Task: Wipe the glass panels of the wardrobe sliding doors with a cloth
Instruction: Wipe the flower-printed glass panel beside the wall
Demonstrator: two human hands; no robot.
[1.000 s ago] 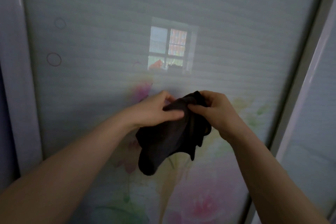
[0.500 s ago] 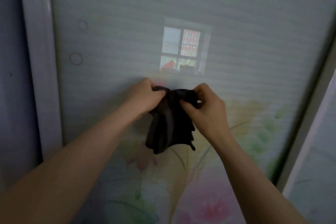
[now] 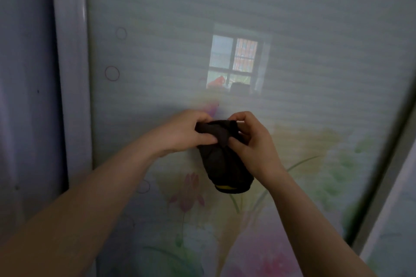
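Both hands hold the dark cloth (image 3: 222, 155) in front of the glass panel (image 3: 157, 18) of the sliding door. The left hand (image 3: 186, 134) has its grip closed on the top edge, and the right hand (image 3: 252, 139) pinches the cloth beside it. The cloth hangs bunched and does not seem to touch the glass. In my judgement the cloth is only being prepared; the wiping of this panel is not yet begun. The neighbouring panel (image 3: 400, 245) also remains.

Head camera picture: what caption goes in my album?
Both hands bunch a dark cloth before flowered wardrobe glass.
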